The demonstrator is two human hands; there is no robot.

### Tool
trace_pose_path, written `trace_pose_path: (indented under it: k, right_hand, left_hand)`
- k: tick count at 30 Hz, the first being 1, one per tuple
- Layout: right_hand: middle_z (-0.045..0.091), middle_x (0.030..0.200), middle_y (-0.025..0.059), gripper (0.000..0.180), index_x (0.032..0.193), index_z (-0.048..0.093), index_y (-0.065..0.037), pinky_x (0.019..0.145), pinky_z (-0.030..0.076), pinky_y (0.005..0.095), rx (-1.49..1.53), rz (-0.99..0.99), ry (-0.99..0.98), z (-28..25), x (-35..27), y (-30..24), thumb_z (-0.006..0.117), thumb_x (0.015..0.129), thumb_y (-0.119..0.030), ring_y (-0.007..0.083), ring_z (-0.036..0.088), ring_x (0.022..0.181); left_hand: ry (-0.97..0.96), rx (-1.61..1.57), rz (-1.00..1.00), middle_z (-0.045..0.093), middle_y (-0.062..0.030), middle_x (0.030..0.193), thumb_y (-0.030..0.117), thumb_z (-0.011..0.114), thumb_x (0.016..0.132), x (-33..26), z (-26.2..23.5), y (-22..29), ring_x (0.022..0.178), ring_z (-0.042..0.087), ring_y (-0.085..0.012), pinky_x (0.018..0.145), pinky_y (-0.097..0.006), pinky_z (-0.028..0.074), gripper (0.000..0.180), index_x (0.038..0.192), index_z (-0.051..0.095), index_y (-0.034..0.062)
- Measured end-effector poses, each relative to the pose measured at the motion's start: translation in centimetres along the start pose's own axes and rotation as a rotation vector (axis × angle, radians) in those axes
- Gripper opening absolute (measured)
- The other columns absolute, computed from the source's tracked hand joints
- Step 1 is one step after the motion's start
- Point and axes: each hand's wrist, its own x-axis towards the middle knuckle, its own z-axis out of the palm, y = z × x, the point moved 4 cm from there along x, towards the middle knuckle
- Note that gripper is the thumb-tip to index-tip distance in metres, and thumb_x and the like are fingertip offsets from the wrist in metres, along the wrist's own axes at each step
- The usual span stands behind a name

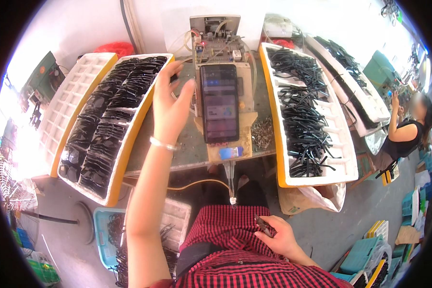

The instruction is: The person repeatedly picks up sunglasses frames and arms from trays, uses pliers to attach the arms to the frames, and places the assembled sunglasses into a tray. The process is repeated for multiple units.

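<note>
My left hand (pixel 170 103) is raised just left of an upright smartphone (pixel 220 103), its thumb and fingers apart and nothing visible between them. A bracelet circles that wrist. The phone, its screen lit, stands before a small bench machine (pixel 216 43) with bared wiring and a circuit board. In my lap, my right hand (pixel 281 235) is closed around a small dark tool (pixel 263 225) whose exact kind is partly hidden by the fingers. To the left lies a white foam tray (pixel 114 185) packed with dark spectacle lenses or frames (pixel 105 127).
At the right, another foam tray (pixel 343 165) holds many thin black temple arms (pixel 305 129). Small metal bits (pixel 262 132) lie beside the machine. A blue basket (pixel 103 235) stands on the floor at lower left. Another person (pixel 408 129) is at far right.
</note>
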Motion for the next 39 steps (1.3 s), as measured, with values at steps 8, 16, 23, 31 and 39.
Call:
trace_pose_path:
  k: [8, 16, 23, 31, 39]
  right_hand:
    - [0.065, 0.089, 0.0122, 0.04, 0.11, 0.063, -0.001, 0.076, 0.049, 0.0381, 0.022, 0.005, -0.03, 0.5, 0.1, -0.1, 0.076, 0.076, -0.017, 0.0311, 0.063, 0.085]
    - [0.065, 0.09, 0.012, 0.04, 0.11, 0.063, -0.001, 0.076, 0.05, 0.0379, 0.018, 0.023, -0.008, 0.6, -0.1, 0.4, 0.076, 0.076, -0.018, 0.0308, 0.063, 0.085]
    - [0.066, 0.093, 0.008, 0.037, 0.112, 0.062, 0.001, 0.079, 0.05, 0.0322, 0.259, 0.15, -0.037, 0.6, -0.8, 0.8, 0.074, 0.079, -0.011, 0.0219, 0.063, 0.087]
    - [0.063, 0.103, 0.0169, 0.032, 0.125, 0.049, 0.001, 0.091, 0.05, 0.0403, 1.366, 0.563, -0.268, 4.9, -3.9, 2.8, 0.051, 0.097, -0.015, 0.0287, 0.063, 0.098]
    - [0.058, 0.118, 0.0255, 0.062, 0.139, 0.034, -0.001, 0.101, 0.045, 0.0464, 1.308, 0.727, -0.294, 4.9, -4.2, 1.8, 0.061, 0.087, -0.022, 0.0356, 0.06, 0.108]
  left_hand:
    - [-0.135, 0.167, -0.159, 0.035, -0.0182, 0.147, 0.008, 0.07, 0.077, -7.9, 0.8, 0.2, 0.14, 0.032, -0.0296, 0.112, -0.045, 0.029, 0.081, 0.146, 0.029, 0.0037]
    - [-0.142, 0.377, -0.074, 0.033, -0.0184, 0.148, 0.016, 0.078, 0.073, -8.5, 1.8, 0.6, 0.139, 0.032, -0.0317, 0.111, -0.046, 0.031, 0.095, 0.149, 0.021, 0.0044]
    - [0.175, 0.006, -0.037, 0.041, -0.0214, 0.141, 0.013, 0.069, 0.085, -10.8, -3.6, 3.2, 0.129, 0.043, -0.0302, 0.106, -0.043, 0.037, 0.074, 0.145, 0.028, -0.0017]
    - [0.341, 0.876, -0.097, 0.066, -0.0142, 0.102, -0.001, 0.053, 0.092, -27.2, -21.8, 3.2, 0.09, 0.062, -0.0183, 0.082, -0.03, 0.05, 0.022, 0.114, 0.058, -0.0029]
    - [0.571, 0.764, -0.918, 0.068, -0.0067, 0.086, 0.009, 0.065, 0.084, -49.4, -33.3, -12.0, 0.074, 0.062, -0.0144, 0.068, -0.027, 0.05, 0.015, 0.096, 0.067, -0.0006]
